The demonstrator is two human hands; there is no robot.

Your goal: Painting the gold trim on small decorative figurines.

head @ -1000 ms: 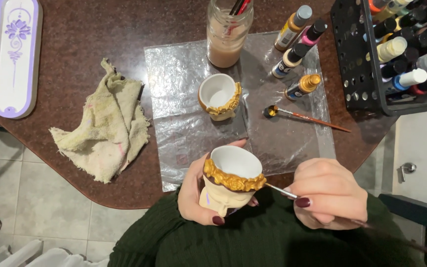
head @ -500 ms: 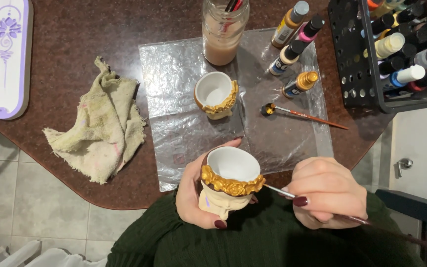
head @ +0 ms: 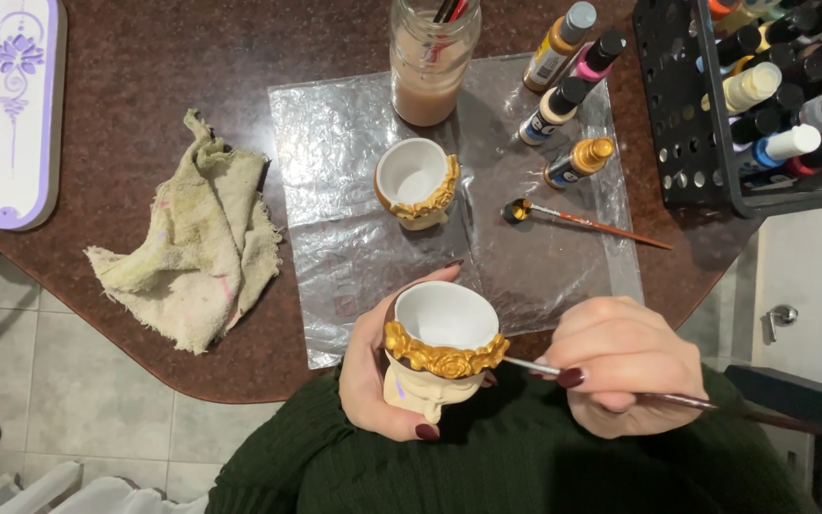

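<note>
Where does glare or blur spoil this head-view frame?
Head view: overhead light throws glare patches on the crinkled plastic sheet; the cup in the left hand is sharp; the brush in the right hand blurs toward its dark handle end.

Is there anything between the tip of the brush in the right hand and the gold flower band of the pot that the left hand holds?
Nothing visible. The right hand holds the thin brush with its tip at the gold flower band of the pot, which the left hand grips.

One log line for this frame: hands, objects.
left hand: holds gold-trimmed pot | right hand: brush at its rim | second pot: on plastic sheet
</note>
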